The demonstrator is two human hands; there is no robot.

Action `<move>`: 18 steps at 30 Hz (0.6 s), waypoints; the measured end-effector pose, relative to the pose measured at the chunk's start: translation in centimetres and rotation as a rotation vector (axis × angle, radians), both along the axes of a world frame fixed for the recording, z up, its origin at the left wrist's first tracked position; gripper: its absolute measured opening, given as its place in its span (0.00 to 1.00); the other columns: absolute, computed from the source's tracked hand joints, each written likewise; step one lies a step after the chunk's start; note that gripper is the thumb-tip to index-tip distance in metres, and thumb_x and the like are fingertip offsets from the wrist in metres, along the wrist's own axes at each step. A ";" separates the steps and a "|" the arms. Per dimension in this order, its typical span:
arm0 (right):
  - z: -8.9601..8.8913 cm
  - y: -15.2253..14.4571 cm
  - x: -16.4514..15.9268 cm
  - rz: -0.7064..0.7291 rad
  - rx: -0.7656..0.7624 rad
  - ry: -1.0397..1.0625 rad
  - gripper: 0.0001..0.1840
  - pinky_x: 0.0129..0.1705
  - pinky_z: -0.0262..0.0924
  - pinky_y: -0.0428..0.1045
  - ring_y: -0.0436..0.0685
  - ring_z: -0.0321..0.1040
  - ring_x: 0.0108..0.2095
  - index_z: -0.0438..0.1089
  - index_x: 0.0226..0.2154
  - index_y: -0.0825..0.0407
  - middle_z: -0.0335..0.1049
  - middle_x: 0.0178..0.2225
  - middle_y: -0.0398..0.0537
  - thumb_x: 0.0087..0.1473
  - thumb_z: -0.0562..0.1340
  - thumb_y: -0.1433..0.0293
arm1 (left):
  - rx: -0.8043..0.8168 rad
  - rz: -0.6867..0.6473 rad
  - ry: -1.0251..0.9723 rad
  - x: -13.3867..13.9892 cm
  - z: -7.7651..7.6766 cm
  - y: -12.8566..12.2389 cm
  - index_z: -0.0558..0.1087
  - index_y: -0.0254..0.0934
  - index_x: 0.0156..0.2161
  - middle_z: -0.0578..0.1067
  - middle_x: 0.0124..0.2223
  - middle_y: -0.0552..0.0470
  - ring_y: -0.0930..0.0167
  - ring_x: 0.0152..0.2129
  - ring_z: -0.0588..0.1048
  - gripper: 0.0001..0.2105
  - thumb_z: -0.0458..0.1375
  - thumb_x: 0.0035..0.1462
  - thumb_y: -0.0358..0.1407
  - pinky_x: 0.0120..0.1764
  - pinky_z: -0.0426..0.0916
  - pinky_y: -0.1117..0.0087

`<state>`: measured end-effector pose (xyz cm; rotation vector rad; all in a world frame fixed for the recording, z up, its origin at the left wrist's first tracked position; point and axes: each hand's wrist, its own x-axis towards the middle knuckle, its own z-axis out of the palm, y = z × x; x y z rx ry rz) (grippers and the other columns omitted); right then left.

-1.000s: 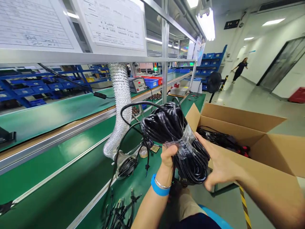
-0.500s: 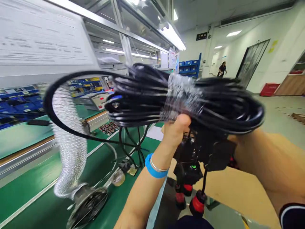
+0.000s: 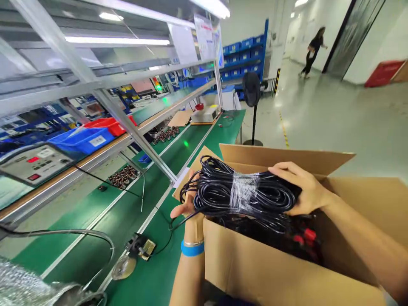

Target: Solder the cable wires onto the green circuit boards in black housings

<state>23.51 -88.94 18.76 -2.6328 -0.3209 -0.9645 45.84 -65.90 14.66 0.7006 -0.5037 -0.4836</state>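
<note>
A coiled bundle of black cable (image 3: pixel 213 197), bound round its middle with clear film (image 3: pixel 245 193), lies across the open top of a cardboard box (image 3: pixel 270 267). My left hand (image 3: pixel 188 206) supports the bundle's left end, thumb out to the side and its other fingers partly hidden behind the loops. At the right end, my right hand (image 3: pixel 304 189) grips the coil with fingers over the top. Down in the box are dark items with red parts (image 3: pixel 309 234), mostly in shadow. One loose cable strand trails left past my left wrist.
The green workbench (image 3: pixel 149 255) runs along the left, with a small black device (image 3: pixel 137 244) and a tape roll (image 3: pixel 124 267) on it. A metal frame post (image 3: pixel 137 136) rises from it. Beyond stand a black fan (image 3: pixel 251 89) and blue bin shelves (image 3: pixel 244 59). A person (image 3: pixel 314 51) walks far off.
The cable bundle has gone from being held up close before me down to the box top. My view has turned right, and the black items with red parts now sit inside the box.
</note>
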 end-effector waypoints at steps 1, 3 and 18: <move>-2.6 -0.3 0.1 -0.005 0.041 0.014 0.52 0.49 0.63 0.54 0.63 0.63 0.48 0.49 0.63 0.51 0.56 0.51 0.58 0.37 0.69 0.59 | 0.045 0.010 -0.004 0.4 -1.4 0.2 0.65 0.47 0.56 0.67 0.57 0.48 0.50 0.55 0.62 0.55 0.58 0.17 0.71 0.54 0.63 0.55; -7.2 -0.4 0.3 -0.005 0.141 0.045 0.51 0.50 0.63 0.55 0.63 0.62 0.49 0.50 0.62 0.51 0.56 0.51 0.58 0.37 0.68 0.60 | 0.141 -0.015 -0.007 1.0 -3.9 1.0 0.62 0.52 0.59 0.65 0.59 0.51 0.54 0.52 0.67 0.54 0.68 0.19 0.60 0.51 0.66 0.58; -16.0 2.6 1.5 -0.046 0.365 0.664 0.39 0.56 0.49 0.66 0.69 0.51 0.58 0.56 0.56 0.52 0.53 0.58 0.60 0.40 0.64 0.67 | 0.428 0.105 0.396 2.4 -10.8 4.2 0.71 0.37 0.30 0.70 0.23 0.58 0.73 0.27 0.74 0.18 0.61 0.50 0.52 0.39 0.68 0.68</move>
